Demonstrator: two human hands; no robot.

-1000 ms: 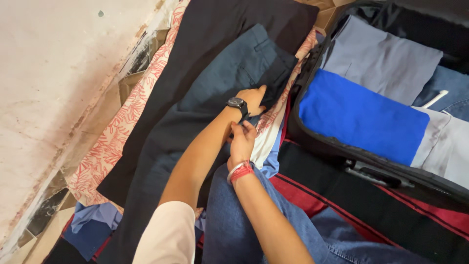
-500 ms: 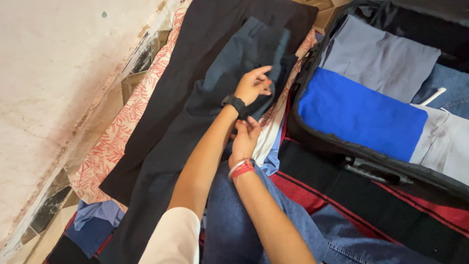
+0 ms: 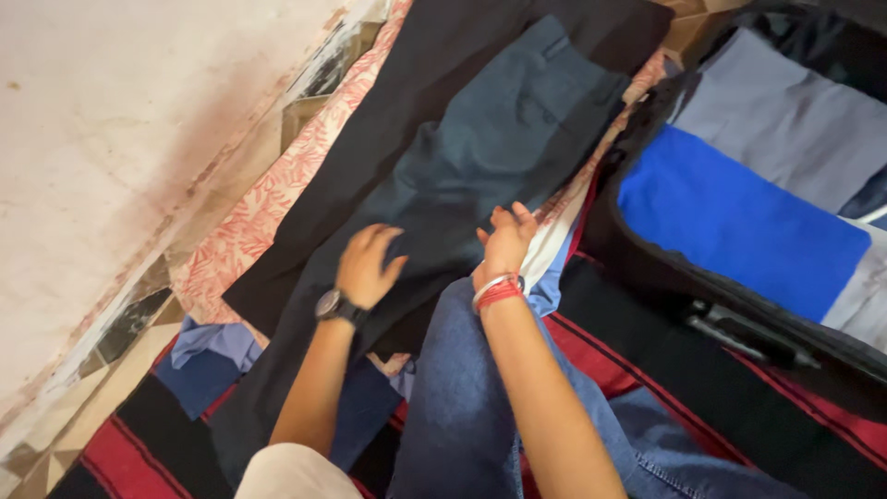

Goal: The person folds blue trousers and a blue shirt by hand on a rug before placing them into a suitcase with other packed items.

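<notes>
Pulled back toward 6 o'clock since half a second ago: left hand (image 3: 368, 263), off the waistband end and now lower on the dark blue trousers (image 3: 499, 129). Rests there open, palm down, fingers spread flat on the cloth, black watch (image 3: 333, 306) at the wrist. Right hand (image 3: 506, 242), with a red bracelet (image 3: 497, 292), sits at 3 o'clock of the left, fingers loosely spread on the trousers' near edge, nothing clenched.

Looks like smoothing and lining up the legs, with folding not yet begun. Trousers lie lengthwise from 1 o'clock to 7 o'clock, on top of black trousers (image 3: 416, 83) and a red-patterned cloth (image 3: 268, 203). Next move, by judgement, calls for a pinch on both leg edges and an even pull, so that the seams stay matched.

Tight at 9 o'clock: stained wall (image 3: 111, 111) just beside the pile. At 3 o'clock, open suitcase (image 3: 647, 268) touching the clothes, with a blue folded garment (image 3: 739, 217) and a grey one (image 3: 785, 120) inside. At 6 o'clock, own jeans-clad knee (image 3: 462, 397) crowding the lower legs. Freest room along the trousers' length, toward 12 o'clock.
</notes>
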